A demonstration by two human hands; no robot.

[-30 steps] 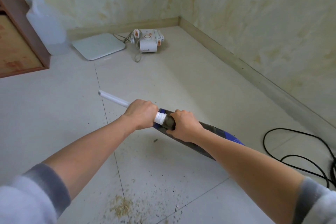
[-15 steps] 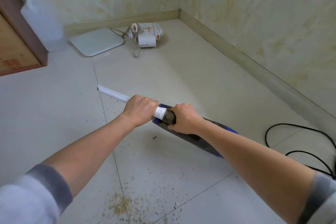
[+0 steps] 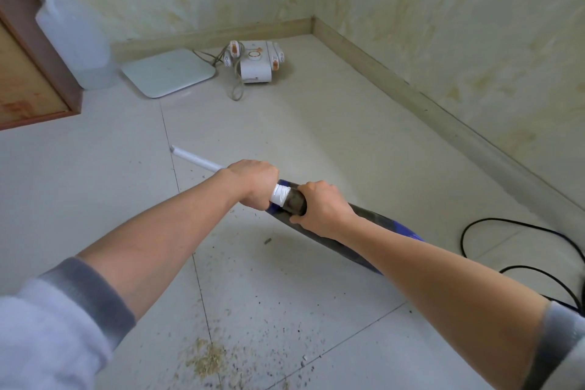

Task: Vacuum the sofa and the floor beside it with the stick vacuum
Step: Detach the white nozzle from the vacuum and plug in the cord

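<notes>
Early in the job, by the look of it: plenty of mess left on the floor [image 3: 316, 123], none of it visibly cleared. Left hand [image 3: 253, 182] wrapped around the white tube [image 3: 196, 160], fingers curled tight about it near the taped joint [image 3: 280, 194]. Right hand [image 3: 319, 207] closed around the dark neck of the vacuum [image 3: 376, 225], thumb and fingers gripping from both sides. Held low and slanted across the middle of the view, above the tiles, tube end pointing up and left with its open tip clear of the floor; blue and dark body trailing down to the right behind the right forearm. Seems more like fitting or steadying the tube on the body than sweeping. Sawdust [image 3: 205, 361] heaped near the bottom edge, with dark specks [image 3: 269, 320] scattered around and beyond it, well apart from the tube tip. Black cord [image 3: 481, 228] looping on the tiles at the right. No sofa in view, so no telling whether that part is done. Left to do, judging from here: lower the tip to the debris, work over the specks and the sawdust pile. Off in the corner, a white device [image 3: 256, 65] beside a flat white scale [image 3: 167, 73] and a clear jug [image 3: 76, 38]
</notes>
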